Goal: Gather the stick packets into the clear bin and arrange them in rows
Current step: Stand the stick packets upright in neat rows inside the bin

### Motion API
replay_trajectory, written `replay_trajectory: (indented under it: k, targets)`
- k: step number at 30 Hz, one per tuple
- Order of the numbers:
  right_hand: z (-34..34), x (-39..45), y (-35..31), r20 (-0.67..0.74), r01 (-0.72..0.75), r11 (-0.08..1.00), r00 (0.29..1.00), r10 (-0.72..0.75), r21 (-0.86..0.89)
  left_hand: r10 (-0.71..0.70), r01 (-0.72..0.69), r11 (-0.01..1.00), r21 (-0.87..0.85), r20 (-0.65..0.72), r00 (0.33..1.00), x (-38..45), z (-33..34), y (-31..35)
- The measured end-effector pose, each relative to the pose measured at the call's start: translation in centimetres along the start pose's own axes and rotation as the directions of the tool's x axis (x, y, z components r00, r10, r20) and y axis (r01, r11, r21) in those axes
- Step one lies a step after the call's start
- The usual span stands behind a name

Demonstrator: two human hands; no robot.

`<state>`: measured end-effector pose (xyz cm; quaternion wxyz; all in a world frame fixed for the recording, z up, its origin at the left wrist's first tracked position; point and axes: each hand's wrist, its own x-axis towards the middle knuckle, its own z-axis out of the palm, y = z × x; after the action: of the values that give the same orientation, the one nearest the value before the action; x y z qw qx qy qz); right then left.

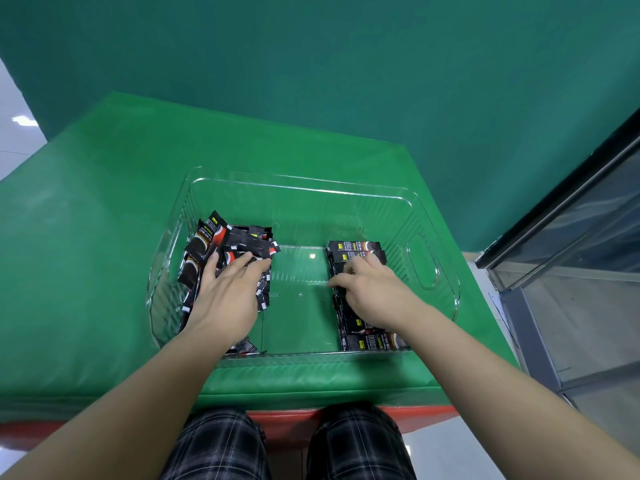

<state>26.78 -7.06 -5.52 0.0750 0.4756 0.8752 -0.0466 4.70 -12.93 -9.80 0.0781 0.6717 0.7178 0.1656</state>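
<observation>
On the left side of the clear bin (433, 216) a loose pile of stick packets (221, 247) is seen. The packets lie every which way, some tipped up against the bin wall, so they look dumped there and not yet sorted. They cannot be counted, because they are heaped on each other. The left hand (227, 292) is laid on top of this pile with its fingers spread out nearly straight. Nothing is gripped by it; most likely the pile is being pressed down or felt through so a packet can be picked.

In the middle, a bare strip of the bin floor is left between the two groups, so they are kept apart.

On the right side, a neat row of packets (356, 249) is laid side by side, running from the near wall toward the far one. About six packets can be made out, but more are hidden under the hand. The right hand (372, 289) is curled over the row, and a packet seems to be pinched and set in line.

One bin is seen, on a green mat (104, 237).
</observation>
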Motion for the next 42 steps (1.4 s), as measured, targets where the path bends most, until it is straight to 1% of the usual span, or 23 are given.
replay_trajectory:
  k: [3,7,9,11,13,15,17,19,20,21,22,24,27,31,35,37,38,42]
  targets:
    - [0.1,1.7,-0.7,-0.001,-0.006,0.999,1.000,0.006,-0.033,-0.002,0.002,1.000,-0.004,0.000,1.000,0.0,-0.1,0.1]
    - [0.4,3.0,-0.8,0.072,-0.056,0.996,0.996,0.060,-0.063,-0.004,0.004,1.000,-0.008,0.000,1.000,-0.1,-0.2,0.2]
    - [0.7,3.3,-1.0,0.048,-0.071,0.996,0.996,0.073,-0.052,0.001,-0.001,1.000,-0.010,-0.006,1.000,-0.1,-0.3,0.2]
    - [0.9,3.5,-1.7,-0.029,-0.065,0.996,0.997,0.067,0.056,0.010,-0.010,1.000,-0.011,-0.012,1.000,-0.1,-0.3,0.2]
    - [0.8,3.8,-3.0,-0.111,-0.029,0.968,0.992,0.059,0.250,0.016,-0.016,1.000,-0.018,-0.021,1.000,-0.1,-0.3,0.2]
    - [0.8,4.2,-4.6,-0.115,-0.025,0.877,0.989,0.091,0.479,0.027,-0.027,0.999,-0.019,-0.030,0.999,-0.2,-0.2,0.1]
    - [1.0,4.7,-6.1,-0.041,-0.082,0.716,0.987,0.152,0.693,0.048,-0.049,0.999,-0.002,-0.041,0.998,-0.2,-0.1,0.0]
    - [1.3,5.3,-6.9,0.023,-0.134,0.548,0.979,0.205,0.826,0.055,-0.054,0.998,0.027,-0.026,0.998,-0.2,-0.2,0.1]
    - [1.6,5.5,-7.1,0.043,-0.149,0.486,0.974,0.222,0.861,0.060,-0.059,0.997,0.042,-0.017,0.998,-0.2,-0.2,0.1]
    - [1.8,5.7,-7.2,0.059,-0.156,0.445,0.973,0.223,0.882,0.073,-0.072,0.995,0.067,-0.008,0.997,-0.1,-0.2,0.1]
    - [2.2,5.8,-7.2,0.076,-0.161,0.427,0.975,0.209,0.890,0.091,-0.090,0.991,0.096,-0.003,0.996,-0.1,-0.1,0.0]
    - [2.8,5.9,-7.2,0.099,-0.162,0.447,0.982,0.161,0.880,0.144,-0.141,0.977,0.159,-0.009,0.990,0.0,-0.1,-0.2]
    - [3.8,6.2,-7.0,0.102,-0.152,0.483,0.986,0.130,0.862,0.234,-0.210,0.915,0.345,-0.028,0.972,0.3,0.4,-0.5]
    - [4.1,6.6,-6.6,0.123,-0.186,0.390,0.976,0.183,0.902,0.307,-0.290,0.829,0.477,0.045,0.951,1.3,0.6,-0.4]
    - [4.6,7.0,-6.4,0.116,-0.194,0.362,0.967,0.228,0.912,0.253,-0.308,0.759,0.573,0.176,0.951,2.1,0.1,0.4]
    - [4.9,7.1,-6.2,0.125,-0.205,0.354,0.964,0.237,0.912,0.267,-0.346,0.737,0.581,0.221,0.938,2.7,0.3,0.8]
    - [5.0,7.1,-6.2,0.130,-0.211,0.350,0.962,0.240,0.913,0.268,-0.356,0.738,0.573,0.235,0.934,3.0,0.2,0.9]
    - [5.2,7.4,-6.0,0.135,-0.217,0.331,0.958,0.253,0.918,0.181,-0.330,0.762,0.556,0.307,0.934,4.3,0.7,1.3]
